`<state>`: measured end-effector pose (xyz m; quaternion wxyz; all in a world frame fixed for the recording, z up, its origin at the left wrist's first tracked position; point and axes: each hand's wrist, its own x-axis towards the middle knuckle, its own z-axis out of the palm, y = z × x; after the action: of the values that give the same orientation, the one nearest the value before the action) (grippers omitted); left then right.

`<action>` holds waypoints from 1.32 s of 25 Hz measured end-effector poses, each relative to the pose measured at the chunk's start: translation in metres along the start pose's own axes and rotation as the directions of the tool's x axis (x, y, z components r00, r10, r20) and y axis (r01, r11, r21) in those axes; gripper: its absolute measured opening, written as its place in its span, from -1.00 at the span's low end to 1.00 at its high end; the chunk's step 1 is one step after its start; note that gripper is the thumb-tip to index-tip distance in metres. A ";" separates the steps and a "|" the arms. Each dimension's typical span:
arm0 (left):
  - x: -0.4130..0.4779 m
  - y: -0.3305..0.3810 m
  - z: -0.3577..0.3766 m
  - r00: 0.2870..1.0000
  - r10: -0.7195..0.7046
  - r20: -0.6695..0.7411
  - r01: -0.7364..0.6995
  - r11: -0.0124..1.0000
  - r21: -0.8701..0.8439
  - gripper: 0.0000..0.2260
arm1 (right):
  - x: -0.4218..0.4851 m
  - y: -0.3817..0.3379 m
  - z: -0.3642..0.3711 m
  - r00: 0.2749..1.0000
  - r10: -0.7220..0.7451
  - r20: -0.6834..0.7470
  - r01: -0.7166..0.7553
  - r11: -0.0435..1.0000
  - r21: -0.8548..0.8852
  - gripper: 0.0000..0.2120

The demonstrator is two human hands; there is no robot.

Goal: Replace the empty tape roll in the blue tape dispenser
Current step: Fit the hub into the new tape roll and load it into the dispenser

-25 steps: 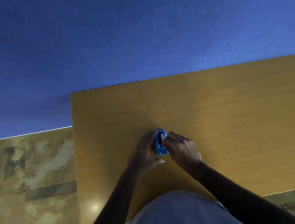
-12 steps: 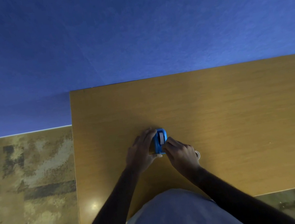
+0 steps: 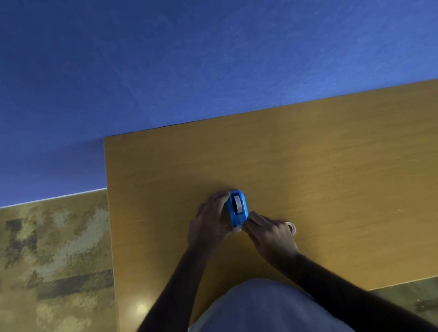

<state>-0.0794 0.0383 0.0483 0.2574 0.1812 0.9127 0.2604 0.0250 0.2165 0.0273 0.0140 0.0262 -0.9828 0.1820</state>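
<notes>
Two hands meet at the middle of a wooden table, and I watch them from above through the head camera. The blue tape dispenser stands on the tabletop, its narrow length running away from me. My left hand wraps its left side, fingers curled over the far end, holding it steady. A pale roll sits in the slot on top, so I judge the new tape is already seated. My right hand rests at the near end, fingertips bunched narrowly by the cutter; they seem to pinch something there, perhaps the tape's loose end, but I cannot tell for sure. Just beside that hand's far edge, on the table, peeks a small whitish ring, which I take to be the empty core. What seems left is drawing the tape to the cutter and letting go.
</notes>
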 end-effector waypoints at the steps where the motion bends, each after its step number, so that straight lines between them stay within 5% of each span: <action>1: 0.000 -0.001 0.001 1.000 0.006 0.000 -0.006 1.000 -0.009 -0.14 | -0.001 0.000 0.000 1.000 -0.005 -0.007 0.005 1.000 -0.002 -0.79; 33: 0.002 -0.012 0.015 0.999 0.022 -0.029 -0.023 0.998 -0.052 -0.16 | -0.001 0.011 0.017 0.999 -0.053 -0.010 0.053 0.998 -0.033 -0.86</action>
<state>-0.0753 0.0352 0.0299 0.2463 0.1810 0.9070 0.2897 0.0249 0.2209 0.0078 0.0244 0.0509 -0.9846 0.1656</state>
